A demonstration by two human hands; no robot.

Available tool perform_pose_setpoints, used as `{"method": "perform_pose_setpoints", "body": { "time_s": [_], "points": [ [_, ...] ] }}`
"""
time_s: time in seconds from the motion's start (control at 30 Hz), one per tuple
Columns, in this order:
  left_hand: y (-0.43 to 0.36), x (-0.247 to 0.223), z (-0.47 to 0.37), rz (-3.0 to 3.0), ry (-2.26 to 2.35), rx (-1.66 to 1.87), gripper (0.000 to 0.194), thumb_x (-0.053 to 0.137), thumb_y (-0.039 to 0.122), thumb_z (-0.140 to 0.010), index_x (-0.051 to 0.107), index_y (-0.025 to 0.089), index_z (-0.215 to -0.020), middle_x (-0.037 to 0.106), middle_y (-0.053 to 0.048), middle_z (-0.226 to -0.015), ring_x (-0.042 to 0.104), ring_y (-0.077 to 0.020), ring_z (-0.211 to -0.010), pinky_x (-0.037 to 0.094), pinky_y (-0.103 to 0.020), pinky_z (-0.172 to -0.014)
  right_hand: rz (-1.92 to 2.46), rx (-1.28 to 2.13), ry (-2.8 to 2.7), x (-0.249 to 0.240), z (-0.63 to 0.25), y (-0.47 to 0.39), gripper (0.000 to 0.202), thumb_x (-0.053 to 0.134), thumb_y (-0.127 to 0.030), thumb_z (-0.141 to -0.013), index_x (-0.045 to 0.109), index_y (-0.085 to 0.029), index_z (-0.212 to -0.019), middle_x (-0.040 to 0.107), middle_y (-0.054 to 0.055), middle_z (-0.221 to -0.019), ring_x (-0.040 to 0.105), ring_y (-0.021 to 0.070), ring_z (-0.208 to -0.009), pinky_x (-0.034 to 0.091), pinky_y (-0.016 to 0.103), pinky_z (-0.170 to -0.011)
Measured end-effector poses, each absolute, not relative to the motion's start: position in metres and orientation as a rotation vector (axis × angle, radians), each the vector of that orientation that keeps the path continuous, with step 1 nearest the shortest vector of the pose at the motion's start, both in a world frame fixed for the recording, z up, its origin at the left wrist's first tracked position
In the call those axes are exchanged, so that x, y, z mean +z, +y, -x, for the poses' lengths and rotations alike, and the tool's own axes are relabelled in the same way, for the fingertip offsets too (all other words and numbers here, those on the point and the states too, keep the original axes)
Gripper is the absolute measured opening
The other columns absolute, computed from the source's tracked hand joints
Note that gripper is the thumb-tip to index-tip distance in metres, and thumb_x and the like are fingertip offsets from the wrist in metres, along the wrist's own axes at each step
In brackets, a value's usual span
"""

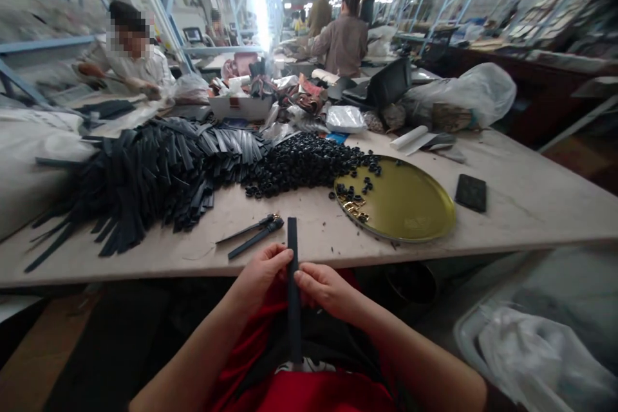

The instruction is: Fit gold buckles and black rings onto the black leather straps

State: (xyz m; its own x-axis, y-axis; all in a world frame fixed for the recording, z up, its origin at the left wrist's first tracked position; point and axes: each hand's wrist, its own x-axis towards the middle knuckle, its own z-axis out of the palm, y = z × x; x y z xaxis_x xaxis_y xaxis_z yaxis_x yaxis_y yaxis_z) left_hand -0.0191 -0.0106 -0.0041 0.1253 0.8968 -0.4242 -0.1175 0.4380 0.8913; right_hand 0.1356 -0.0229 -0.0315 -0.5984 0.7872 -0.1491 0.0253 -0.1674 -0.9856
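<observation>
A long black strap (293, 309) stands lengthwise before me at the table's front edge, its far end over the tabletop. My left hand (268, 268) pinches it from the left, thumb on top. Slightly nearer to me, my right hand (324, 283) is closed on its right edge with thumb and fingertips. Just beyond my left hand lie two black straps with buckles (258, 235). A large heap of black strips (159, 167) spreads at the left, beside a pile of small black loops (299, 164).
A round yellow-green tray (410, 203) at the right carries gold buckles (355, 209) and some loops. Right of it lies a dark flat block (470, 192). Bags, scraps and a white box (240, 107) crowd the back. A co-worker (128, 51) sits at the far left.
</observation>
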Motion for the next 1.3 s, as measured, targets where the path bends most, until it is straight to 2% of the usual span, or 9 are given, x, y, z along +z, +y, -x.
{"method": "perform_pose_setpoints", "body": {
  "time_s": [0.2,0.3,0.4,0.63,0.77,0.9,1.0,1.17,1.3],
  "points": [
    [0.002,-0.006,0.018,-0.723,1.215,0.844,0.026,0.069,0.032,-0.060,0.050,0.015,-0.067,0.050,0.006,-0.051,0.044,-0.0048,-0.045,0.035,-0.017,-0.047,1.483,0.832,-1.879,-0.041,-0.213,0.062,0.027,0.042,-0.038,-0.084,0.054,-0.016,-0.076,0.055,0.000,-0.064,0.048,0.0116,-0.059,0.035,0.023,-0.056],
    [0.009,-0.010,0.015,-0.657,1.195,0.809,0.024,0.067,0.031,-0.062,0.049,0.015,-0.067,0.048,0.007,-0.051,0.043,-0.0043,-0.044,0.034,-0.016,-0.045,1.639,0.383,-2.042,-0.038,-0.225,0.109,0.018,0.044,-0.027,-0.082,0.058,-0.016,-0.084,0.060,0.005,-0.079,0.053,0.0145,-0.071,0.037,0.024,-0.064],
    [0.017,-0.013,0.012,-0.573,1.153,0.814,0.022,0.064,0.029,-0.063,0.047,0.016,-0.067,0.045,0.008,-0.050,0.042,-0.0040,-0.043,0.032,-0.015,-0.043,1.732,0.029,-2.374,-0.040,-0.212,0.145,0.021,0.043,-0.019,-0.082,0.061,-0.016,-0.093,0.060,0.009,-0.092,0.055,0.0172,-0.079,0.036,0.026,-0.066],
    [0.035,-0.019,0.019,-0.484,1.121,0.828,0.016,0.060,0.025,-0.065,0.048,0.015,-0.066,0.048,0.006,-0.054,0.043,-0.0041,-0.047,0.034,-0.014,-0.045,1.587,-0.188,-2.880,-0.057,-0.195,0.188,0.021,0.043,-0.014,-0.080,0.063,-0.010,-0.082,0.059,0.016,-0.085,0.055,0.0236,-0.079,0.036,0.031,-0.064],
    [0.039,-0.026,0.023,-0.464,1.130,0.813,0.013,0.057,0.024,-0.066,0.047,0.016,-0.068,0.050,0.005,-0.056,0.046,-0.0052,-0.047,0.036,-0.016,-0.046,1.508,0.114,-2.714,-0.058,-0.191,0.182,0.017,0.048,-0.021,-0.079,0.062,-0.011,-0.080,0.059,0.014,-0.086,0.055,0.0225,-0.077,0.038,0.033,-0.067],
    [0.037,-0.029,0.024,-0.549,1.147,0.807,0.015,0.048,0.016,-0.068,0.050,0.017,-0.082,0.060,0.001,-0.070,0.056,-0.0092,-0.058,0.042,-0.021,-0.057,1.322,1.134,-1.969,-0.050,-0.167,0.138,0.021,0.053,-0.033,-0.078,0.058,-0.016,-0.090,0.060,0.005,-0.079,0.055,0.0144,-0.068,0.044,0.030,-0.066],
    [0.032,-0.026,0.024,-0.765,1.210,0.828,0.017,0.043,0.020,-0.075,0.051,0.018,-0.090,0.054,0.005,-0.063,0.046,-0.0067,-0.049,0.036,-0.019,-0.050,1.142,1.756,-1.229,-0.040,-0.146,0.100,0.029,0.062,-0.040,-0.071,0.059,-0.019,-0.091,0.062,0.001,-0.079,0.057,0.0106,-0.064,0.047,0.028,-0.066],
    [0.019,-0.020,0.023,-1.250,1.397,0.896,0.027,0.042,0.041,-0.083,0.052,0.016,-0.078,0.039,0.007,-0.054,0.035,-0.0083,-0.049,0.027,-0.020,-0.048,1.003,1.973,-0.754,-0.032,-0.131,0.063,0.035,0.076,-0.032,-0.056,0.064,-0.019,-0.086,0.064,-0.001,-0.072,0.058,0.0077,-0.059,0.048,0.026,-0.068],
    [0.001,-0.010,0.024,-1.533,1.533,0.758,0.028,0.041,0.040,-0.083,0.057,0.018,-0.076,0.044,0.005,-0.057,0.040,-0.0110,-0.054,0.027,-0.022,-0.052,1.012,1.870,-0.876,-0.035,-0.135,0.043,0.031,0.072,-0.036,-0.062,0.065,-0.018,-0.085,0.064,-0.002,-0.067,0.056,0.0076,-0.056,0.047,0.024,-0.063]
  ]
}}
